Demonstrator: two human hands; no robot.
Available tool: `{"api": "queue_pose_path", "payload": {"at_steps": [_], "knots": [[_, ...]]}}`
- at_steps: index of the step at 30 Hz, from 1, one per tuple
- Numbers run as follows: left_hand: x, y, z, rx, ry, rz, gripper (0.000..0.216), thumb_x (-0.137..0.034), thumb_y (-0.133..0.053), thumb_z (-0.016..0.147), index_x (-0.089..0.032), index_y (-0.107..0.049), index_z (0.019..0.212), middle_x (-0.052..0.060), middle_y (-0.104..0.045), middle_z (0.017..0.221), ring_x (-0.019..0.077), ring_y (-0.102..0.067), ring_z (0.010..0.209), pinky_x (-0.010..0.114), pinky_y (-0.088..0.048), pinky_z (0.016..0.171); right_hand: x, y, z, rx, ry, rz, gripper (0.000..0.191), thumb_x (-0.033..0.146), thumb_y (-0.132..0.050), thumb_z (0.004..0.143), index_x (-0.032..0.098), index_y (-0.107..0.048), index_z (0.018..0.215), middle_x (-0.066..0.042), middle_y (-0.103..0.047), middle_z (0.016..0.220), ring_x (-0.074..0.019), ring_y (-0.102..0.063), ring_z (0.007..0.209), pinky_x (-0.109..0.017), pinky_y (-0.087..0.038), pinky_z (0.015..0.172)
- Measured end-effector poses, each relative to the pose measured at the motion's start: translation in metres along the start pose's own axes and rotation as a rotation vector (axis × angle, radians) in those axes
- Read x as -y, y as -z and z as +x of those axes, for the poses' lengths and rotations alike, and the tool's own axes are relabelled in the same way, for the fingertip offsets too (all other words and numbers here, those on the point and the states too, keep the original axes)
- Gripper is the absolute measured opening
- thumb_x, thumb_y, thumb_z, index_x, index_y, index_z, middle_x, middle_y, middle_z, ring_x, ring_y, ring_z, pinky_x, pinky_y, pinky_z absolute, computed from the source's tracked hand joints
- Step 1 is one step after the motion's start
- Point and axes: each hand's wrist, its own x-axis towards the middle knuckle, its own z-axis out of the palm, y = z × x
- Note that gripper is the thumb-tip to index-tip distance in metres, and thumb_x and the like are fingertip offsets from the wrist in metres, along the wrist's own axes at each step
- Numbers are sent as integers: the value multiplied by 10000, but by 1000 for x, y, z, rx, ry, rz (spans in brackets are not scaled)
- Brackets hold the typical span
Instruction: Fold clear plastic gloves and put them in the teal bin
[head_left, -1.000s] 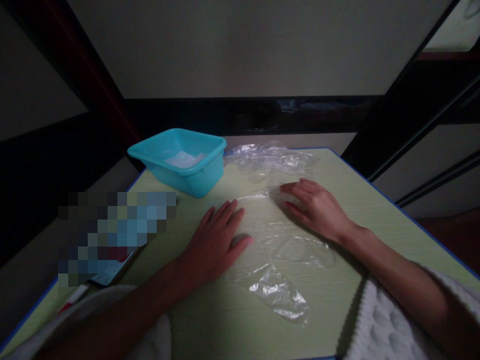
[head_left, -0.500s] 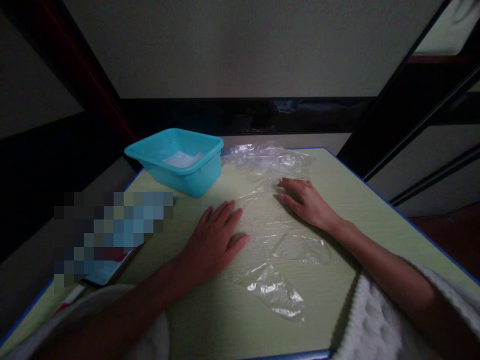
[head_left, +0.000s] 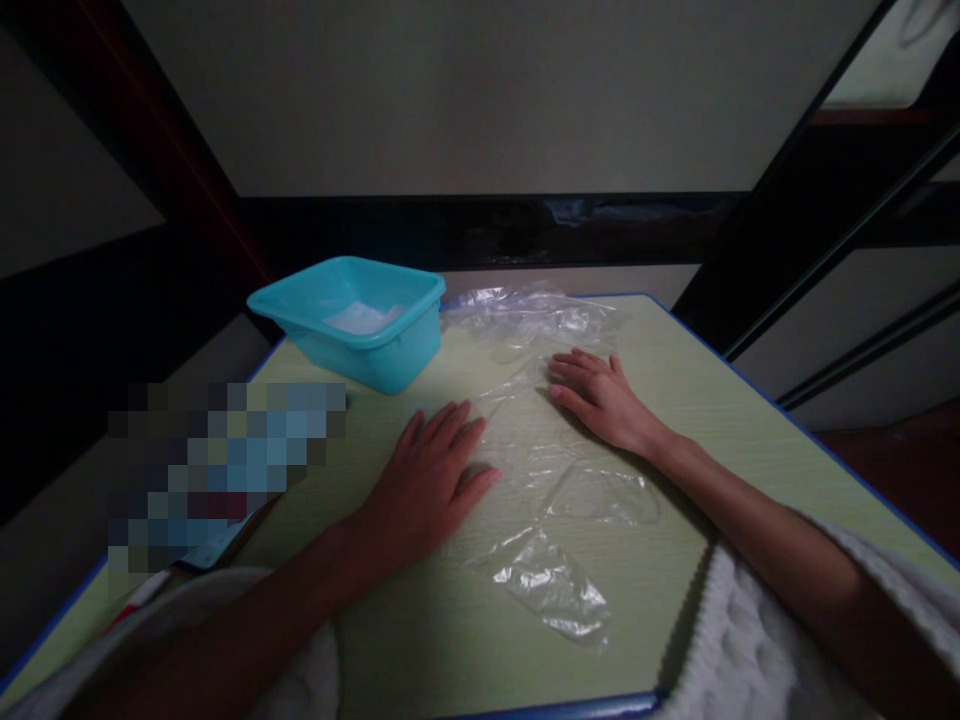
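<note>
A clear, crinkled plastic bag (head_left: 555, 585) lies spread over the middle of the table, its handle-like ends toward me. My left hand (head_left: 431, 470) rests palm down on its left side, fingers stretched out and thumb apart. On the bag's right side, farther back, lies my right hand (head_left: 600, 395), also palm down with its fingers extended. Neither hand grips anything. More crumpled clear plastic (head_left: 540, 312) is bunched at the far edge, beyond both hands; whether it is part of the same bag I cannot tell.
A turquoise plastic basin (head_left: 405, 350) stands at the back left, with something white (head_left: 364, 318) inside. A blurred-out flat object (head_left: 255, 450) lies on the left, near a red and white item (head_left: 139, 600). The pale table (head_left: 720, 430) has a blue edge; a wall rises behind.
My right hand has shifted slightly left and away from me across the plastic, its fingers now flatter. My left hand stays in place.
</note>
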Motion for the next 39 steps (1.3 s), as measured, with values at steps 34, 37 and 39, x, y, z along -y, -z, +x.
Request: {"api": "queue_pose_path", "payload": {"at_steps": [34, 37, 39], "knots": [[0, 1, -1, 4, 11, -2, 437, -336, -411, 913, -114, -464, 1285, 164, -386, 1417, 302, -327, 1317, 556, -232, 1060, 3, 7, -1, -186, 39, 209, 463, 353, -478, 838, 96, -564, 1213, -163, -537, 1283, -301, -471, 1201, -536, -308, 1026], [-1, 2, -1, 6, 19, -3, 436, -337, -411, 912, -119, -463, 1286, 166, -392, 1413, 304, -330, 1315, 563, -232, 1056, 4, 7, -1, -223, 57, 195, 426, 335, -471, 851, 132, -573, 1211, -137, -538, 1292, -298, -465, 1211, -544, -309, 1021], [-1, 2, -1, 2, 19, -10, 433, -334, -408, 913, -120, -463, 1285, 167, -395, 1411, 302, -328, 1317, 566, -230, 1056, 5, 9, -1, -260, 85, 211, 397, 321, -477, 852, 151, -588, 1193, -118, -552, 1282, -285, -482, 1198, -526, -329, 1015]]}}
